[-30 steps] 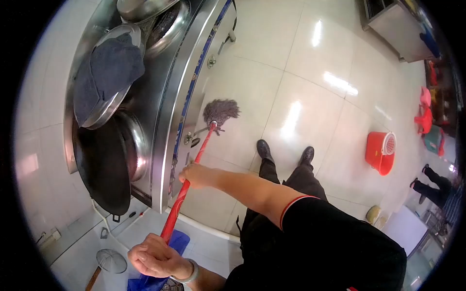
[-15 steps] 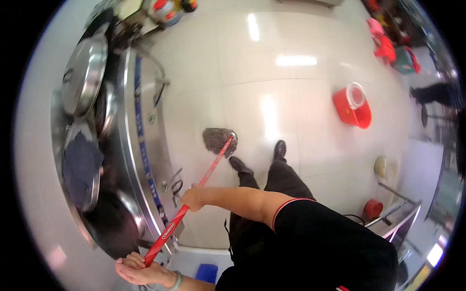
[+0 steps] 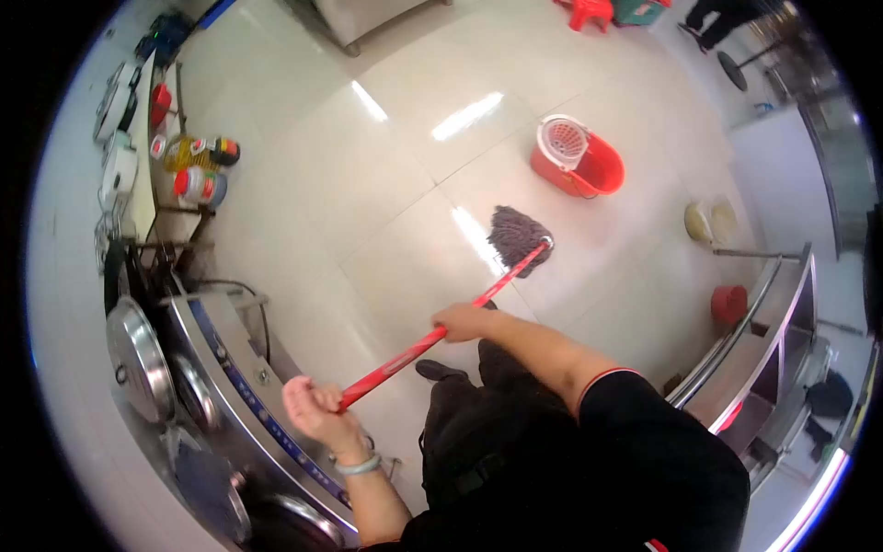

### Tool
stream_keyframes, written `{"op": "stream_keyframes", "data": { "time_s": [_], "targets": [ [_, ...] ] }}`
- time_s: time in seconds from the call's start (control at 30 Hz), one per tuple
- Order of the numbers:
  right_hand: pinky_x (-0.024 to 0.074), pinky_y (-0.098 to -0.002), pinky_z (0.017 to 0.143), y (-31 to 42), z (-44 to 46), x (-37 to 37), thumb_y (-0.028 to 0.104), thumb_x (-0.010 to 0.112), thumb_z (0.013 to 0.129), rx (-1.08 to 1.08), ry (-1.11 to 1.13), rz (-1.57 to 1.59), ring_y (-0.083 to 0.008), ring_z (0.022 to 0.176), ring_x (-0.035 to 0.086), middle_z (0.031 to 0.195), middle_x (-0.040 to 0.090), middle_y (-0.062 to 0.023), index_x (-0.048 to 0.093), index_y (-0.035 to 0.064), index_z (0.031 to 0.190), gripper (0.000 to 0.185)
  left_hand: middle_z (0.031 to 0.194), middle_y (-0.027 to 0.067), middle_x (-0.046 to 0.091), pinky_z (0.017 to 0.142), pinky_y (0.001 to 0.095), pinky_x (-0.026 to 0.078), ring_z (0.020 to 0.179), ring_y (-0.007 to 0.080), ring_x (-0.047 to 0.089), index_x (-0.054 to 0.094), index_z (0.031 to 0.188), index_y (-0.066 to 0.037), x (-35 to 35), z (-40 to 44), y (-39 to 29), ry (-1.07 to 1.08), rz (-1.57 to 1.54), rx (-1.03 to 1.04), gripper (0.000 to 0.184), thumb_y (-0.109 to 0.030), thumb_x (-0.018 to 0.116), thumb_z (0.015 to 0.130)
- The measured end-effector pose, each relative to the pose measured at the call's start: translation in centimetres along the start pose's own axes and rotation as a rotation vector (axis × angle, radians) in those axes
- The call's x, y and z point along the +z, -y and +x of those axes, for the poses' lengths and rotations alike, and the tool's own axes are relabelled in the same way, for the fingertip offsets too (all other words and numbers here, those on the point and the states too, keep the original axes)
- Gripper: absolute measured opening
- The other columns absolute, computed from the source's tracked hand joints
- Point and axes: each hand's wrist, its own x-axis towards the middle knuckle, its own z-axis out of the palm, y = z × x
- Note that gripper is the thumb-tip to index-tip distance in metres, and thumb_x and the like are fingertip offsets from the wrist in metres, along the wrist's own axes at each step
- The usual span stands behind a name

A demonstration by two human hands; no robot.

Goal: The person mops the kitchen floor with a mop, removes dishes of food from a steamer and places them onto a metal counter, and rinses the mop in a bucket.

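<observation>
A mop with a red handle (image 3: 395,365) slants across the view, its dark grey strand head (image 3: 517,241) lying on the tiled floor. At the top end of the handle is my left hand (image 3: 322,409), closed around it, with a pale bangle on the wrist. Further down the shaft my right hand (image 3: 464,322) is wrapped around the handle. Just beyond the mop head stands a red mop bucket (image 3: 602,170) with a white wringer basket (image 3: 563,141). My dark shoe (image 3: 440,370) shows below the handle.
On the left is a steel stove counter (image 3: 248,386) with pans and a lid (image 3: 140,361). Bottles (image 3: 198,152) stand by a shelf at upper left. A metal rack (image 3: 763,340), a red container (image 3: 728,304) and a yellowish bucket (image 3: 710,221) are on the right. Another person's legs (image 3: 708,20) appear top right.
The mop head has swung right across the floor, away from the stove and nearer the red bucket. Both hands moved with the handle, keeping hold. The camera view has turned.
</observation>
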Motion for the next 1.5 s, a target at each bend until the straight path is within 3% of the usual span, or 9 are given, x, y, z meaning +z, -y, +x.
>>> {"op": "stream_keyframes", "data": {
  "time_s": [0.13, 0.3, 0.47, 0.87, 1.0, 1.13, 1.3, 1.37, 1.5],
  "targets": [
    [0.0474, -0.0457, 0.08, -13.1, -8.1, -2.8, 0.024, 0.07, 0.072, 0.033, -0.34, -0.056, -0.0366, 0.089, 0.059, 0.09, 0.063, -0.0158, 0.063, 0.0076, 0.093, 0.028, 0.05, -0.0056, 0.031, 0.039, 0.0231, 0.027, 0.04, 0.0057, 0.03, 0.054, 0.082, -0.007, 8.2, -2.9, 2.5, 0.266, -0.054, -0.126, 0.02, -0.021, 0.049, 0.095],
    [0.0494, -0.0452, 0.076, -12.7, -8.3, -4.4, 0.032, 0.069, 0.074, 0.25, -0.142, -0.208, -0.0362, 0.085, 0.062, 0.084, 0.065, -0.0169, 0.067, 0.0082, 0.087, 0.027, 0.049, -0.0046, 0.032, 0.04, 0.0237, 0.032, 0.04, 0.0059, 0.031, 0.055, 0.085, -0.006, 8.7, -1.7, 3.9, 0.433, 0.028, -0.115, 0.018, -0.02, 0.05, 0.095],
    [0.0522, -0.0428, 0.07, -5.7, -2.6, -3.6, 0.032, 0.064, 0.079, 0.376, 0.186, -0.194, -0.0314, 0.081, 0.067, 0.085, 0.069, -0.0131, 0.071, 0.0095, 0.084, 0.024, 0.061, -0.002, 0.042, 0.048, 0.025, 0.038, 0.056, 0.0081, 0.043, 0.053, 0.081, -0.004, 0.1, 6.5, 3.4, -0.05, 0.198, -0.09, 0.018, -0.015, 0.047, 0.094],
    [0.0485, -0.0462, 0.087, 2.5, -1.0, -0.7, 0.026, 0.05, 0.087, 0.437, 0.5, -0.231, -0.0322, 0.108, 0.06, 0.114, 0.063, -0.017, 0.066, 0.0099, 0.11, 0.032, 0.058, 0.0005, 0.044, 0.046, 0.0263, 0.04, 0.049, 0.0116, 0.045, 0.056, 0.08, -0.004, -17.6, 12.6, 11.8, -0.272, 0.389, -0.332, 0.012, -0.01, 0.047, 0.086],
    [0.0522, -0.0458, 0.074, 7.2, -1.5, -5.3, 0.027, 0.056, 0.081, 0.329, 0.269, -0.297, -0.0337, 0.088, 0.067, 0.092, 0.069, -0.0163, 0.07, 0.0082, 0.092, 0.027, 0.058, 0.0007, 0.043, 0.047, 0.0275, 0.039, 0.051, 0.0134, 0.046, 0.057, 0.081, -0.004, -16.4, 16.8, 11.5, -0.19, 0.308, -0.345, 0.012, -0.013, 0.049, 0.084],
    [0.0522, -0.0455, 0.074, 10.6, -1.1, -9.0, 0.015, 0.057, 0.079, 0.365, 0.162, -0.293, -0.0359, 0.089, 0.066, 0.095, 0.068, -0.0172, 0.068, 0.001, 0.09, 0.021, 0.059, 0.0004, 0.043, 0.05, 0.0271, 0.038, 0.054, 0.0128, 0.044, 0.057, 0.083, -0.005, -15.1, 20.1, 9.9, -0.207, 0.318, -0.336, 0.012, -0.016, 0.051, 0.083],
    [0.052, -0.0454, 0.071, 10.0, 0.1, -11.1, 0.015, 0.059, 0.076, 0.268, -0.036, -0.352, -0.0359, 0.083, 0.066, 0.084, 0.068, -0.0173, 0.069, 0.0012, 0.083, 0.018, 0.061, 0.0015, 0.043, 0.056, 0.0267, 0.039, 0.058, 0.0134, 0.044, 0.059, 0.088, -0.003, -11.9, 21.6, 6.1, -0.166, 0.338, -0.223, 0.018, -0.018, 0.048, 0.083],
    [0.0525, -0.0452, 0.067, 9.4, 0.9, -12.5, 0.029, 0.062, 0.077, 0.261, -0.119, -0.432, -0.0341, 0.08, 0.066, 0.081, 0.068, -0.0139, 0.07, 0.008, 0.082, 0.023, 0.062, 0.001, 0.043, 0.055, 0.0267, 0.039, 0.059, 0.0132, 0.045, 0.059, 0.088, -0.004, -11.0, 23.0, 5.5, -0.156, 0.27, -0.156, 0.019, -0.019, 0.048, 0.083],
    [0.0522, -0.0444, 0.066, 9.1, 0.0, -17.4, 0.021, 0.059, 0.076, 0.225, -0.17, -0.424, -0.0347, 0.075, 0.066, 0.078, 0.067, -0.0155, 0.069, 0.0033, 0.077, 0.02, 0.063, -0.0007, 0.042, 0.053, 0.024, 0.037, 0.057, 0.0101, 0.043, 0.059, 0.093, -0.004, -6.1, 22.9, 1.6, -0.177, 0.111, -0.095, 0.019, -0.02, 0.049, 0.089]
  ]
}}
